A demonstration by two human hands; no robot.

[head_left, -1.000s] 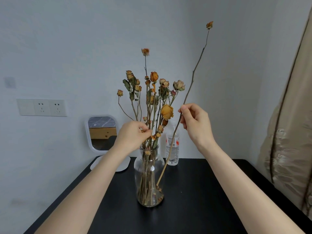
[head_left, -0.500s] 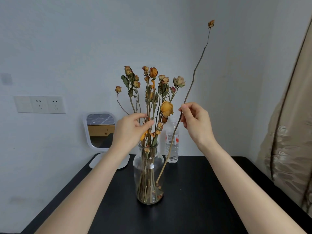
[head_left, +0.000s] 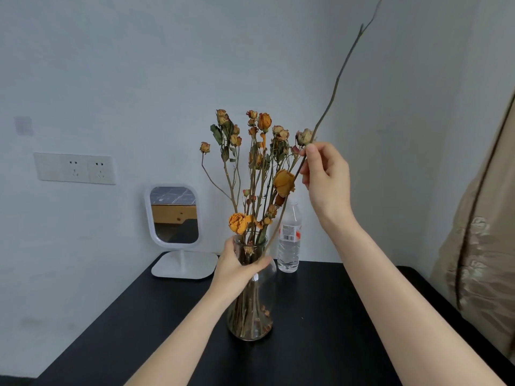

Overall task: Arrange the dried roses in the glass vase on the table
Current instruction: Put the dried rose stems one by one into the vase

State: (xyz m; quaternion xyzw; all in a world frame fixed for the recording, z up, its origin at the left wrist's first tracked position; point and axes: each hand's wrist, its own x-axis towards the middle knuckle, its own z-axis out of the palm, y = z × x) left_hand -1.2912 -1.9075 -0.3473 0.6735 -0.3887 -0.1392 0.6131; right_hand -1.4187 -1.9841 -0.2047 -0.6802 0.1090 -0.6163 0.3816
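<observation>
A clear glass vase (head_left: 259,310) stands on the black table (head_left: 320,330), holding a bunch of dried orange and tan roses (head_left: 259,151). My left hand (head_left: 237,267) wraps around the vase's neck. My right hand (head_left: 326,176) pinches one long thin rose stem (head_left: 331,98) above and right of the bunch. That stem slants up to the right past the top of the frame, so its bloom is out of view. Its lower end reaches down to the vase's rim.
A white stand mirror (head_left: 175,218) sits at the table's back left. A small water bottle (head_left: 289,240) stands just behind the vase on the right. A wall socket plate (head_left: 75,168) is at left, a beige curtain (head_left: 479,246) at right.
My left hand dropped from the stems to the vase's neck. My right hand rose with the long stem, lifting its lower end from beside the vase up to the rim.
</observation>
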